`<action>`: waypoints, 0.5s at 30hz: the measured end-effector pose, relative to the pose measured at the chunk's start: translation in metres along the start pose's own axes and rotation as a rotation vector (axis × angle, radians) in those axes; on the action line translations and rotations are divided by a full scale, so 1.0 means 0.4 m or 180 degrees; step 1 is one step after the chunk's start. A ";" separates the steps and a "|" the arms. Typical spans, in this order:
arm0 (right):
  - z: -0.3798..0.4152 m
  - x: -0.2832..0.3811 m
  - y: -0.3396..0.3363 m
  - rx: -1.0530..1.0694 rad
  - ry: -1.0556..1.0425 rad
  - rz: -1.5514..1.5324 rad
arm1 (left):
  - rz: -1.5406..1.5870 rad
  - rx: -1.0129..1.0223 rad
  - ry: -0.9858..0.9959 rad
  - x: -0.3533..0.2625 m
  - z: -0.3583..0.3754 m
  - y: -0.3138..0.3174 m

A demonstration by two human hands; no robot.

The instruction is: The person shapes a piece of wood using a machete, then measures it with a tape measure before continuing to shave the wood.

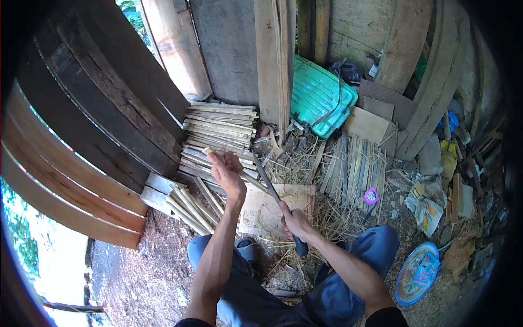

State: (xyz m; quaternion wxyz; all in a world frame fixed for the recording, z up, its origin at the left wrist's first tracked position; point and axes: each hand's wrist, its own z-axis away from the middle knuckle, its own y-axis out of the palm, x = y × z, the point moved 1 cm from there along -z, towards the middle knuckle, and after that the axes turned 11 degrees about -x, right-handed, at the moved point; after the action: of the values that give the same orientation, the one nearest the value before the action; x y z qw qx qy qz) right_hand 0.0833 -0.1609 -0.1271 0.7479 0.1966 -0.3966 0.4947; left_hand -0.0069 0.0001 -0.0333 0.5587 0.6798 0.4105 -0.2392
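My left hand (226, 171) is closed around a pale bamboo strip (254, 183), whose short end sticks out above the fingers. The strip's other end slants down to the right, over the wooden board (255, 213) in front of my knees. In my right hand (297, 223) is a long knife (266, 178), gripped near its dark handle, with the blade pointing up and away. Blade and strip overlap in this view near the board's far edge. Thin shavings (327, 220) lie around the board's right side.
Beyond my left hand lies a stack of split strips (220, 122); more strips (188, 210) lie closer. To the right are another bundle (348, 169), a pink tape measure (371, 196) and a blue-rimmed basin (402, 291). A green crate (321, 98) leans by the wall.
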 end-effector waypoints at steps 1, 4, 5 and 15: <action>0.002 0.006 -0.003 -0.0078 -0.0140 0.0236 | 0.0016 -0.0033 0.0005 0.002 0.001 -0.003; 0.023 0.003 0.009 -0.0371 -0.1017 0.0980 | -0.0032 -0.0001 -0.0058 0.005 0.001 0.008; 0.001 -0.031 0.017 -0.0503 -0.1319 0.1097 | -0.0051 -0.0008 -0.0077 0.008 0.002 0.005; 0.018 -0.022 -0.066 -0.0304 0.0266 0.0339 | 0.0291 -0.0034 -0.0336 0.010 -0.023 -0.025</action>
State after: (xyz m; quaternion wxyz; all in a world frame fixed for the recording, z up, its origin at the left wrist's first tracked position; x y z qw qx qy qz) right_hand 0.1024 -0.1824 -0.1269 0.7449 0.1185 -0.3981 0.5221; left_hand -0.0141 0.0103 -0.0396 0.5936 0.6813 0.3502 -0.2468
